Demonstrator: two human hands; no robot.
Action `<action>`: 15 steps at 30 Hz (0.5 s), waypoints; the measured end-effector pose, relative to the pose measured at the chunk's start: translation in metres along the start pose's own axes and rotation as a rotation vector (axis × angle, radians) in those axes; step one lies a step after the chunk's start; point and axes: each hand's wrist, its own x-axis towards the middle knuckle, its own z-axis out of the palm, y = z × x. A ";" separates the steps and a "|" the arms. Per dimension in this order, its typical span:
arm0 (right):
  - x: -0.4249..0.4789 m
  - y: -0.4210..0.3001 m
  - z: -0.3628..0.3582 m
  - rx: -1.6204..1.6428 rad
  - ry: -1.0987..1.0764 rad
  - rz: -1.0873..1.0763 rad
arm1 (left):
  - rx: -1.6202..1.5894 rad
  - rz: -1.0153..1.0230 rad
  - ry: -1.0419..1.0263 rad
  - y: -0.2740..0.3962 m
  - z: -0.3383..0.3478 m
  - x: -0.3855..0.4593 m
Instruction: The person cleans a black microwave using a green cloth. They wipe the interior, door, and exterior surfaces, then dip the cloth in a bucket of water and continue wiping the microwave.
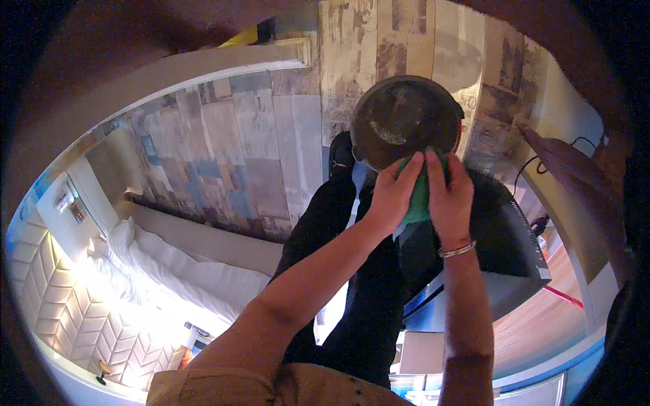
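Observation:
Both hands meet in front of me on a green cloth (419,199), bunched between them and hanging below the fingers. My left hand (397,192) grips its left side, and my right hand (451,189), with a bracelet at the wrist, grips its right side. The fingertips are at the near rim of a round, dark bucket or pot (408,119), whose inside looks dark with a pale patch. Whether the fingers touch the rim is unclear.
A black boxy appliance (495,228) stands close on the right, with a dark cable beyond it. Patchwork wood-look flooring (218,152) spreads ahead and left. A bed with white bedding (193,264) is at the left. My shoe (341,152) is beside the round vessel.

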 end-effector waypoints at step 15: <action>-0.129 -0.059 -0.043 0.623 -0.048 0.164 | 0.669 0.349 -0.195 0.051 -0.015 -0.126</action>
